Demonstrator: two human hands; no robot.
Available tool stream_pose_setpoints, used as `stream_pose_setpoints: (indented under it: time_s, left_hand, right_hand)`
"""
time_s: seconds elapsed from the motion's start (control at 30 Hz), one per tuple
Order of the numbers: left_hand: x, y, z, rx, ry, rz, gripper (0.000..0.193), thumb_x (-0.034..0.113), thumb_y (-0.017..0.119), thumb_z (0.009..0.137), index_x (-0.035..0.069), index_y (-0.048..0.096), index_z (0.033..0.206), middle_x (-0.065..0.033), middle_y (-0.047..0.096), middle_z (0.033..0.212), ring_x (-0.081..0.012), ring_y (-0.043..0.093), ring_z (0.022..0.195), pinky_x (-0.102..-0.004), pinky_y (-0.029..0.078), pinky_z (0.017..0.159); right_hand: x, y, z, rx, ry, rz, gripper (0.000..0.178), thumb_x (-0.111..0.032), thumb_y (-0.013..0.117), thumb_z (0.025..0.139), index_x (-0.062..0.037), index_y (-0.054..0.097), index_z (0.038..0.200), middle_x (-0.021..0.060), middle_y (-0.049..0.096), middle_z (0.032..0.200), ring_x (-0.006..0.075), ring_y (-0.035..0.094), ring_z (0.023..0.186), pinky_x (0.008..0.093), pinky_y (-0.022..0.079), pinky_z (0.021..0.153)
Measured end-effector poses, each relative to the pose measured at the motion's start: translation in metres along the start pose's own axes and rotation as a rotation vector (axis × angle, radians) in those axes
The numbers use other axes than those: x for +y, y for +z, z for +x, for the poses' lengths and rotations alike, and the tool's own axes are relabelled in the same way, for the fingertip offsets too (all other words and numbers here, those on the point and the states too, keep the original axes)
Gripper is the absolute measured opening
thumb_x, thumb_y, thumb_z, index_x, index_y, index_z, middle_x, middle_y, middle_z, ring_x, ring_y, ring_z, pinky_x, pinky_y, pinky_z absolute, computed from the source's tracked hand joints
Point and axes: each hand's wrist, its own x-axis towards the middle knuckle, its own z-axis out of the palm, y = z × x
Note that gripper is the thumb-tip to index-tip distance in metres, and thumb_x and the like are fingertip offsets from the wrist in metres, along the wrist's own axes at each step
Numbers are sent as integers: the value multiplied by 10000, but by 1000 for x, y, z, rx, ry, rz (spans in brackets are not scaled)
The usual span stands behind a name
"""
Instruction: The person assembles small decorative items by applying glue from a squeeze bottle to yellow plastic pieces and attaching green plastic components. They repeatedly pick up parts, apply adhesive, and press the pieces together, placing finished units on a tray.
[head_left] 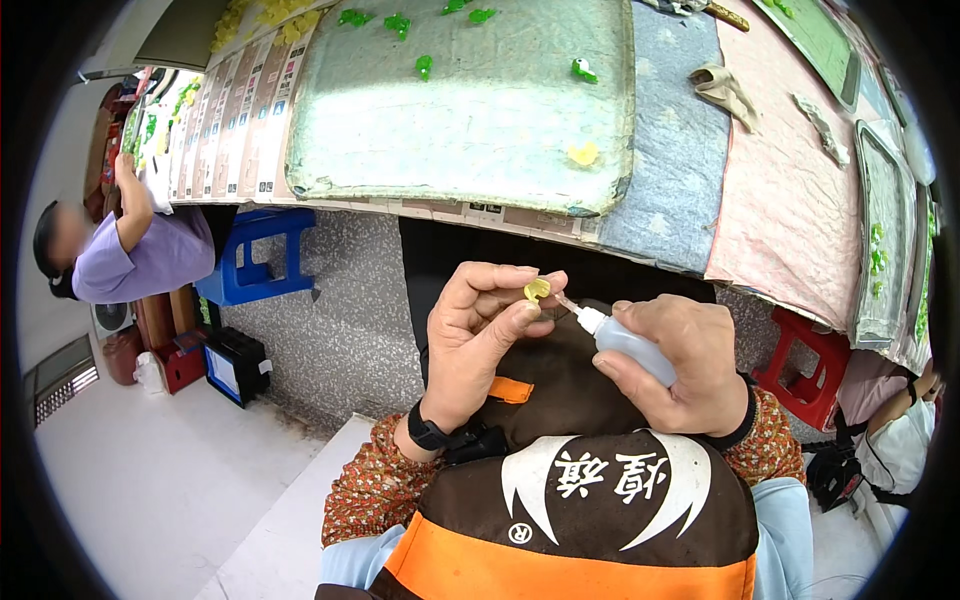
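Observation:
Between the thumb and fingers of my left hand [478, 335] is a small yellow piece, cupped in shape [537, 290]. My right hand [685, 360] grips a soft translucent squeeze bottle [634, 350] with a white neck and a thin tip. The bottle lies tilted, its tip pointing left at the yellow piece and close to it; whether they touch I cannot tell. Both hands are over my lap, in front of the table edge. On the pale green tray [450, 120] beyond them lie several small green pieces [424, 67] and a yellow piece [582, 154].
Blue cloth [670, 140] and pink cloth [780, 210] cover the table to the right, with a crumpled rag [724, 95] on top. A second tray [885, 230] holds green pieces. Stools, one blue [262, 260] and one red [805, 370], stand below. A person in purple [150, 250] works at left.

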Motion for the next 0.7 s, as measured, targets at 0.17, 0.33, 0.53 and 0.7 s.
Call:
stream_pose_setpoints:
  time_s: [0.17,0.33,0.53,0.7]
  left_hand:
    - [0,-1,0,3,-52,-47,237,112,600,1020,17,517,1220,-254,668,1245,-301,693,1126,-375,640,856]
    - [-2,-3,1,-25,-140,-159,254,138,586,1032,38,515,1254,-249,649,1286,-290,689,1138,-378,641,858]
    - [-10,-7,1,-66,-238,-446,280,167,573,1043,70,504,1296,-226,605,1367,-270,689,1139,-377,643,858]
    - [-12,-7,1,-79,-228,-473,280,184,578,1041,83,503,1291,-220,603,1374,-284,685,1147,-380,642,864]
  right_hand:
    - [0,0,0,1,0,-1,358,-167,834,779,1,644,1031,129,662,737,273,653,581,353,481,510]
    - [0,1,0,-12,23,39,356,-171,834,782,-3,643,1031,122,664,745,273,649,581,354,480,508]
    - [-3,-1,2,33,-4,69,341,-173,827,790,-6,650,1029,116,660,752,261,635,568,351,471,499]
    - [-2,-2,-1,-12,0,41,348,-176,830,784,-8,657,1034,120,661,754,261,636,569,351,468,501]
